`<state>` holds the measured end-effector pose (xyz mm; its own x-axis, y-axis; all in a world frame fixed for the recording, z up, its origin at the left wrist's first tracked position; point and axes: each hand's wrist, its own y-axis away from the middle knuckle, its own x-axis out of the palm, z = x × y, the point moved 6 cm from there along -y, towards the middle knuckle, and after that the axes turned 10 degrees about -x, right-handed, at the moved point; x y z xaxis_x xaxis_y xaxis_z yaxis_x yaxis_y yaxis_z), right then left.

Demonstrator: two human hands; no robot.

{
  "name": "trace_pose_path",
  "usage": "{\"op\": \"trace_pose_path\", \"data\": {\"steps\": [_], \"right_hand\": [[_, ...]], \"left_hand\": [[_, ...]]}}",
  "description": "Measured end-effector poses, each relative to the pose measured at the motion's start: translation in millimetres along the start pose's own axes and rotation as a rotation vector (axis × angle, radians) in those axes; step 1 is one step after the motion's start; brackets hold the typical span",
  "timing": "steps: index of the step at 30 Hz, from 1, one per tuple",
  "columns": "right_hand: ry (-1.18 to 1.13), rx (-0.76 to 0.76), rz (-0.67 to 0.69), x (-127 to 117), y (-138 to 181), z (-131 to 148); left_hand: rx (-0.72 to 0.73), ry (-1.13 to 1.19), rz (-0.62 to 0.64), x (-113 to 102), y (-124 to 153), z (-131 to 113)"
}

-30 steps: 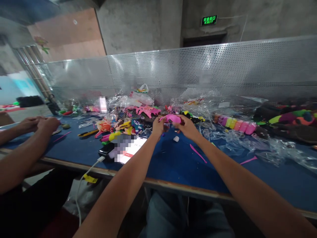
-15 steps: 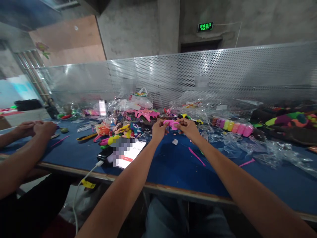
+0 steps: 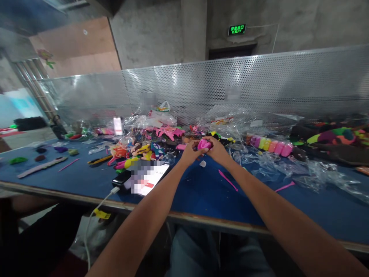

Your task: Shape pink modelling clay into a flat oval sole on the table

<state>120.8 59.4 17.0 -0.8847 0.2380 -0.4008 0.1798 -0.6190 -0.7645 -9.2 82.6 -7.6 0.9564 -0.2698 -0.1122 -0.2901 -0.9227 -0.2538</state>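
Where two bare hands meet, I see a pink lump point(image 3: 204, 144), smooth and clay-like, folded into a rounded wad. Left hand point(image 3: 190, 153) and right hand point(image 3: 216, 149) grip it from either side — fingers curled close — above the blue table point(image 3: 196, 196). Nearer me lie a whitish nugget point(image 3: 203, 164) and, to its right, a slim pink tool point(image 3: 228, 180). Crinkled clear wrapping point(image 3: 268, 165) and colourful figures point(image 3: 145, 149) spread around; behind stands a perforated metal panel point(image 3: 184, 84), then grey concrete wall point(image 3: 152, 34) — with a green exit sign point(image 3: 236, 29).
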Motion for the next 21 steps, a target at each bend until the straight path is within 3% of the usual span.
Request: {"op": "trace_pose_path", "data": {"steps": [3, 8, 13, 17, 21], "right_hand": [[0.082, -0.095, 0.049, 5, 2, 5], [-0.053, 0.062, 0.001, 1, 3, -5], [-0.353, 0.224, 0.014, 3, 3, -15], [-0.356, 0.233, -0.027, 2, 5, -14], [-0.317, 0.186, 0.033, 6, 5, -7]], "left_hand": [[0.017, -0.008, -0.051, -6, -3, 2], [-0.008, 0.011, -0.060, -12, -6, 2], [0.006, 0.063, 0.070, -2, -2, -1], [0.051, 0.042, 0.071, 0, -3, 2], [0.064, 0.019, 0.042, -4, -7, 4]]}}
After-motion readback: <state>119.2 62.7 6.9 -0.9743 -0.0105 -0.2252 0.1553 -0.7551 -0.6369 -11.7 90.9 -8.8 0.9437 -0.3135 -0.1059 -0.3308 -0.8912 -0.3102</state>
